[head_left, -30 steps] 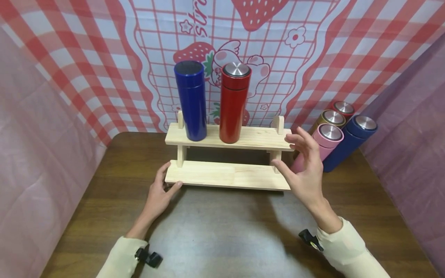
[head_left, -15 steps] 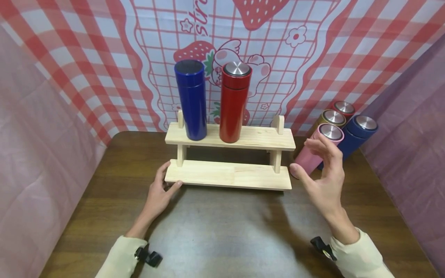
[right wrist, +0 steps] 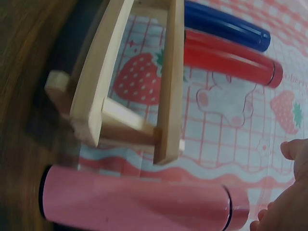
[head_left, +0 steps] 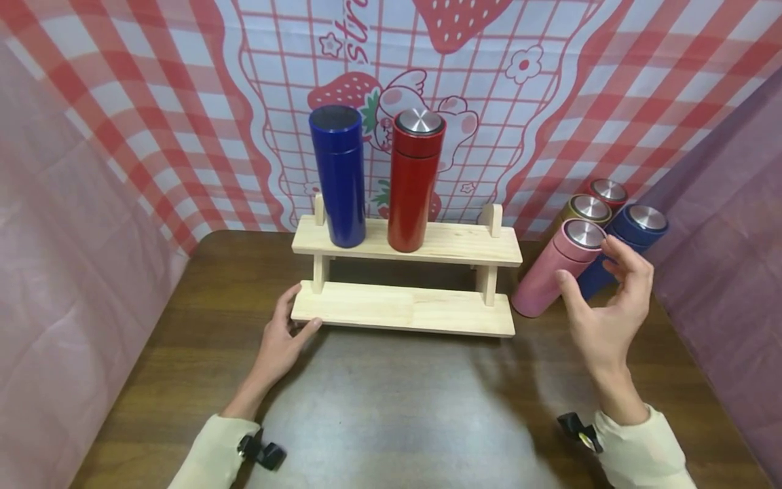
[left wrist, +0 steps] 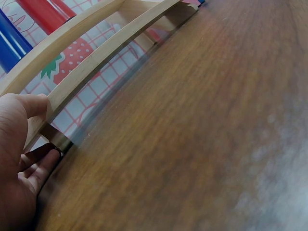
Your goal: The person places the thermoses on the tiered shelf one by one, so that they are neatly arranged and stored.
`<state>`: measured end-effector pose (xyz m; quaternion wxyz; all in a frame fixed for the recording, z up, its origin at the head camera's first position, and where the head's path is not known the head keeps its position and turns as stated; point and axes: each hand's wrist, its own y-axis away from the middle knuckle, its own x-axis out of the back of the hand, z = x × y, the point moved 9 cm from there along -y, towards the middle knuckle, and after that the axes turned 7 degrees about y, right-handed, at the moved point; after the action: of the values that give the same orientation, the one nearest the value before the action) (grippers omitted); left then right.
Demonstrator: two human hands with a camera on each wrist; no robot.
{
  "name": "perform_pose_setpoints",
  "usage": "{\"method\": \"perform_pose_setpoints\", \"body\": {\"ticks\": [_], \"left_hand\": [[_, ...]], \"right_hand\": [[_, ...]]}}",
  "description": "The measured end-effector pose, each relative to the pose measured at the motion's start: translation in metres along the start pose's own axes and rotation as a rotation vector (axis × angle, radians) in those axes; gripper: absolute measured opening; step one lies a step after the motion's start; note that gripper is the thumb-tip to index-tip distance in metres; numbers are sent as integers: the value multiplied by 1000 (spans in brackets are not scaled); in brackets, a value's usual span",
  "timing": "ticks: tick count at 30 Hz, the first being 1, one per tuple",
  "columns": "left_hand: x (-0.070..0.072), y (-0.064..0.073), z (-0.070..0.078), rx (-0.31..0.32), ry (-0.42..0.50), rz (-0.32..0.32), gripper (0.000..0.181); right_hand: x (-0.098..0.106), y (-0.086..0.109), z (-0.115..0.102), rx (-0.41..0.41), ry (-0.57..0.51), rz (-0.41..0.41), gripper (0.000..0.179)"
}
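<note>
A two-tier wooden rack [head_left: 403,305] stands on the table. My left hand [head_left: 282,343] grips the left end of its lower shelf; in the left wrist view the thumb lies on the shelf's edge and other fingers reach beneath. On the upper shelf stand a blue thermos bottle [head_left: 339,180] and a red thermos bottle [head_left: 417,183], both upright. My right hand [head_left: 613,316], fingers spread and slightly bent, hovers beside a pink thermos bottle [head_left: 552,275], near its steel lid. In the right wrist view a gap shows between the hand and the pink bottle [right wrist: 134,199].
Behind the pink bottle stand a darker blue bottle [head_left: 638,227], a gold one [head_left: 588,206] and another red one [head_left: 607,191], partly hidden. A strawberry-print cloth [head_left: 275,41] hangs behind the rack. Pink curtains [head_left: 67,258] flank the brown wooden table [head_left: 391,407].
My right hand has moved right, from the rack's right end to the pink bottle's lid. My left hand stays on the lower shelf. The rack and bottles stand as before.
</note>
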<state>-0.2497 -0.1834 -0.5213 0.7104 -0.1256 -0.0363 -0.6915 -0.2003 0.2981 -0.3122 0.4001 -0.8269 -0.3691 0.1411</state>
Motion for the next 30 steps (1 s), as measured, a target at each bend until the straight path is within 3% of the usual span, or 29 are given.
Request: {"method": "perform_pose_setpoints", "body": {"ticks": [8,15,22,26,30], "left_hand": [[0,1,1,7,19,-2,81],[0,0,-2,15,10,-3,82],[1,-1,-6,-42,-12,12,80],[2,1,-1,-63,-32,23,80],[1,1,0,-22,-12,4,81]], "right_hand": [[10,-5,23,-43,82,17,65],[10,-6,33,-62,138,-19,68],[9,-4,70,-108,169,-55,72],[3,-5,55,-115,158,-82,67],[-2,-5,50,-113,146,-110,66]]}}
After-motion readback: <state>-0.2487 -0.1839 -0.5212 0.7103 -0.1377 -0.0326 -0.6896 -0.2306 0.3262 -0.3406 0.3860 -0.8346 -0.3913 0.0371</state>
